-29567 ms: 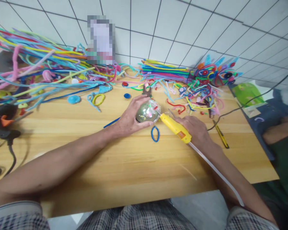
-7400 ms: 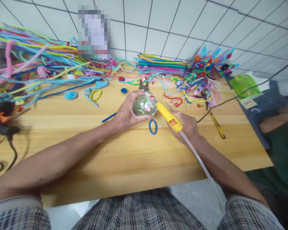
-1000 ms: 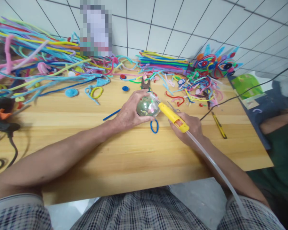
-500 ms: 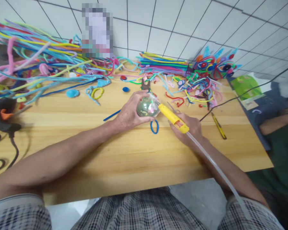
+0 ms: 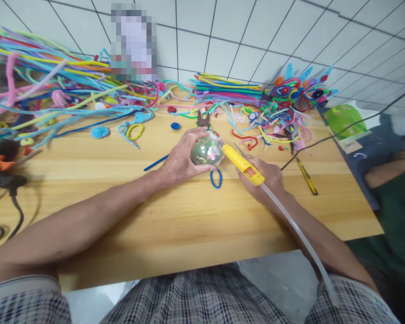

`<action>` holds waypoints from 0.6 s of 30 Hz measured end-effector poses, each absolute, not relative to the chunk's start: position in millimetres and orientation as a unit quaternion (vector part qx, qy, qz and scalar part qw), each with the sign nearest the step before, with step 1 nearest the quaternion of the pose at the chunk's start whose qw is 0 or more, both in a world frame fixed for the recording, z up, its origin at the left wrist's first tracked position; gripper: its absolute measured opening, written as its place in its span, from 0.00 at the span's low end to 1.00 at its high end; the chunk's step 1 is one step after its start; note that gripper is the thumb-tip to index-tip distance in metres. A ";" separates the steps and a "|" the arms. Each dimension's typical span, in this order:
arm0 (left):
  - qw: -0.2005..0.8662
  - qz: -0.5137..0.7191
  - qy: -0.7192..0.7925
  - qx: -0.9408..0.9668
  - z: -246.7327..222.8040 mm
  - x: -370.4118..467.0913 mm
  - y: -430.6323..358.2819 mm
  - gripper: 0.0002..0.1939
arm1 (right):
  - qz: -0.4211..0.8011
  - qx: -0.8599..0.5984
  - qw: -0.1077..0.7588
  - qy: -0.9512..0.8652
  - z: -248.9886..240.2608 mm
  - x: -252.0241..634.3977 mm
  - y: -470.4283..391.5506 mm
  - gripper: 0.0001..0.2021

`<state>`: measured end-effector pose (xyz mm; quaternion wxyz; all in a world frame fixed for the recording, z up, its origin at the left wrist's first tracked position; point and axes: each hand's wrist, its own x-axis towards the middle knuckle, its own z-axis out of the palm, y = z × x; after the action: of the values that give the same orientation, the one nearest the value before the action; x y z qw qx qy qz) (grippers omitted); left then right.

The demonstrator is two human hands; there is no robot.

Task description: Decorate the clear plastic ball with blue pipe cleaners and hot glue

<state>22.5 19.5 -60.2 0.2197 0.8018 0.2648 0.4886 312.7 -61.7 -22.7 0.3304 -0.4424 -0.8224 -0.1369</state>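
Observation:
Near the middle of the table, my left hand [image 5: 184,155] curls its fingers and thumb around a clear, rounded plastic ball [image 5: 205,152] with green and pink showing in it. My right hand [image 5: 261,177] grips a yellow glue gun [image 5: 241,163], its nozzle pointed at the ball's right side; I cannot tell whether they touch. A long translucent glue stick [image 5: 295,222] trails from the gun's back end over my right forearm. Just below the ball lies a blue pipe cleaner loop [image 5: 216,178], and a straight blue pipe cleaner [image 5: 156,162] is beside my left hand. Pliers [image 5: 203,119] rest behind the ball.
Heaps of coloured pipe cleaners [image 5: 67,85] cover the back left. Scraps [image 5: 276,126] and a colourful mask-like craft [image 5: 300,92] sit back right. A yellow utility knife [image 5: 307,176] lies right, a black glue gun [image 5: 3,164] left. A black cable crosses near another person's arm [image 5: 391,171].
The view has shifted very slightly. Both hands keep their hold on the ball and the glue gun, with almost no visible movement; the glue stick's tail hangs slightly further left.

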 end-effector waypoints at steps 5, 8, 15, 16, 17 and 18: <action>0.211 0.480 0.275 0.806 -58.0 21.8 18.9 0.48 | -0.155 -0.445 0.312 -0.825 -22.0 310.7 -60.6 0.09; 0.205 0.475 0.281 0.808 -57.0 21.7 17.6 0.48 | -0.166 -0.457 0.308 -0.818 -26.0 311.1 -58.5 0.10; 0.209 0.479 0.280 0.805 -59.8 20.9 18.9 0.49 | -0.137 -0.481 0.305 -0.810 -28.1 317.3 -59.1 0.14; 0.211 0.480 0.279 0.804 -60.1 20.6 19.2 0.49 | -0.126 -0.483 0.305 -0.811 -27.5 318.0 -60.4 0.13; 0.214 0.481 0.278 0.803 -60.2 20.4 19.4 0.48 | -0.121 -0.480 0.307 -0.813 -27.3 318.6 -61.3 0.13; 0.216 0.481 0.277 0.803 -60.1 20.4 19.5 0.48 | -0.122 -0.474 0.309 -0.815 -27.9 319.0 -61.9 0.12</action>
<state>20.4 19.5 -60.1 0.2162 0.8031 0.2772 0.4810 319.0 -61.9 -27.9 0.3090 -0.4742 -0.8153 -0.1219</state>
